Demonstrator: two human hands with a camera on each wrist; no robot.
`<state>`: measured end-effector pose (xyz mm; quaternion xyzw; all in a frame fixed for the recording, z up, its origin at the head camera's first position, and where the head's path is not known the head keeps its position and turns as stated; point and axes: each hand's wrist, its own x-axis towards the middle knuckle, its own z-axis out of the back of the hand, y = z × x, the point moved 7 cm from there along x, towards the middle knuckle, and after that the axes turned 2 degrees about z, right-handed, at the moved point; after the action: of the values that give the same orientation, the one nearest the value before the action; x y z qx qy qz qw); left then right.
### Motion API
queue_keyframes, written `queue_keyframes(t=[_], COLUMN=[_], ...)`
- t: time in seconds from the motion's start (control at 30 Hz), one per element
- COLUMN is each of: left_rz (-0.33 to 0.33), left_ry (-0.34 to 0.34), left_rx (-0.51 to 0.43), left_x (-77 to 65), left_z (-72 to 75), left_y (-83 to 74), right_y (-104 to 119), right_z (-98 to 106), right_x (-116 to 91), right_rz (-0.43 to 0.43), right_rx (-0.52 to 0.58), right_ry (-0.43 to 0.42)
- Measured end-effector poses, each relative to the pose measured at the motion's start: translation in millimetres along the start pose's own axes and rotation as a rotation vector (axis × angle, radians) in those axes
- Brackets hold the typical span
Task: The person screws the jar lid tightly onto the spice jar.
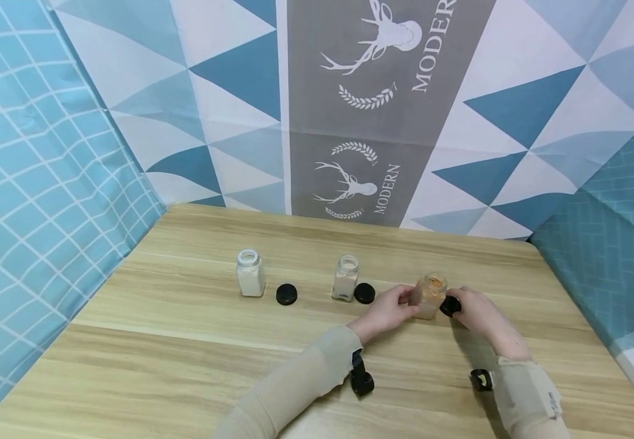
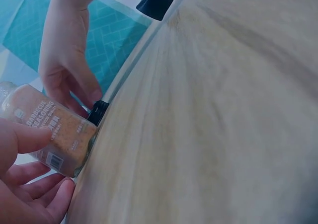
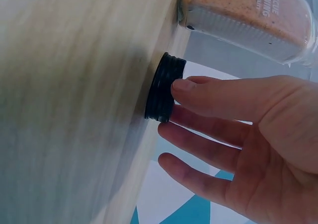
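My left hand (image 1: 390,310) holds an uncapped clear jar of orange barbecue seasoning (image 1: 429,299) by its side, at the right of the table. In the left wrist view, the thumb lies across the label of the jar (image 2: 59,129), and the other fingers are at its far side. Just right of the jar, my right hand (image 1: 476,310) pinches a black lid (image 1: 450,306) by its edge. The right wrist view has the thumb of the right hand (image 3: 248,119) on the lid (image 3: 163,90), which is at the tabletop; two lower fingers are off it.
Two other uncapped jars stand to the left: a white-filled jar (image 1: 251,277) and a pale-filled jar (image 1: 345,280). Beside each lies a black lid, one at left (image 1: 286,294) and one mid-table (image 1: 364,293). Patterned cloths surround the wooden table (image 1: 185,366) at the back and sides.
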<state>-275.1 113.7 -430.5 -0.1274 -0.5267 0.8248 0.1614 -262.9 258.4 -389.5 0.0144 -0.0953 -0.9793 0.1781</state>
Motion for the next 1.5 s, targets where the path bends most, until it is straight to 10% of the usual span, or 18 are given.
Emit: queue_keyframes(t=[1.5], left_rz=[0.015], left_ry=[0.016], left_rx=[0.042], left_x=[1.5], left_z=[0.1], left_y=[2.4], right_y=[-13], right_z=[11], right_x=[-12], right_rz=[-0.001], right_rx=[0.279], right_ry=[-0.022])
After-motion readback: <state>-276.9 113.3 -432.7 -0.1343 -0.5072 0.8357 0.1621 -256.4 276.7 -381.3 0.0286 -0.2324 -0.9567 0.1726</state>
